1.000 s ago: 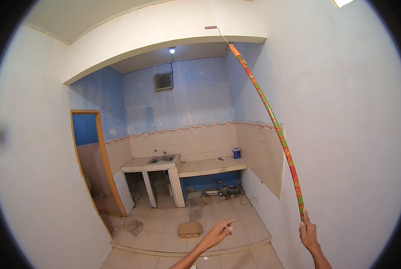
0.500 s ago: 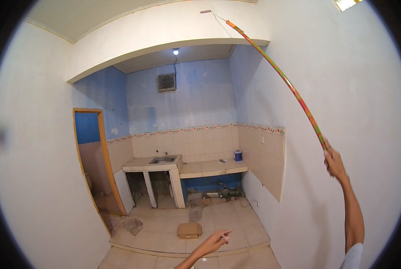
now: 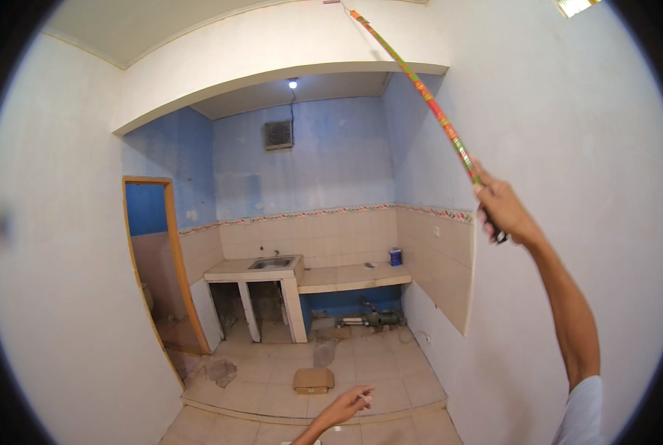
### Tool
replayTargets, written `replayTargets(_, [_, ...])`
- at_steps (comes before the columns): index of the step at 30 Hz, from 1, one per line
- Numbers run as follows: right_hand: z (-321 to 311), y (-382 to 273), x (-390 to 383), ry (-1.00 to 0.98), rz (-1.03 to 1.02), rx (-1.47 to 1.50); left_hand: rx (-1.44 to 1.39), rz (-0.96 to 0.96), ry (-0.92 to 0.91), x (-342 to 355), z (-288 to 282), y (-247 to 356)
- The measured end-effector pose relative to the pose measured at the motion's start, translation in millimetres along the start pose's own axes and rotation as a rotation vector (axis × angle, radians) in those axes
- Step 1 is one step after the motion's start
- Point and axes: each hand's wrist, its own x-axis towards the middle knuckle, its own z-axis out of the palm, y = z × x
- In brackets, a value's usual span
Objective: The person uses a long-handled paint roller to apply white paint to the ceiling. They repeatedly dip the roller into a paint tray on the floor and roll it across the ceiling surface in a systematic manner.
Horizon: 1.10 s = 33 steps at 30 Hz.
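My right hand is wrapped around the lower end of a long pole with an orange, red and green pattern. A dark end piece sticks out below the fist. At its far tip, a thin wire frame carries a small pinkish paint roller, partly cut off by the upper edge. The roller is against or close to the top of the white beam, near the ceiling; contact cannot be made out. Low in the middle, my left hand hangs in the air with loosely bent fingers, apparently holding nothing.
A cardboard box lies on the raised tiled floor ahead, with a step edge before it. Beyond stand a tiled counter with a sink, a blue can and a pump. A doorway opens at left.
My right hand has moved up and left, pushing the pole higher, so the roller has risen along the beam toward the ceiling. My left hand has shifted slightly left and down.
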Motion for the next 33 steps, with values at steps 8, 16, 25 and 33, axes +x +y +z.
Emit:
replayTargets(8, [87,64,-94,-0.098,0.048,0.057,-0.043,-0.009,-0.055,-11,20,-28])
replayTargets(16, [68,142,-190,-0.059,0.243,-0.06,-0.07,-0.11,-0.081,-43,41,-90])
replayTargets(25, [-61,169,-101,0.202,0.027,-0.302,-0.026,-0.13,-0.067,-64,50,-86])
replayTargets(33, [-102,26,-12,0.133,-0.057,-0.333,-0.003,-0.105,-0.063,-67,49,-80])
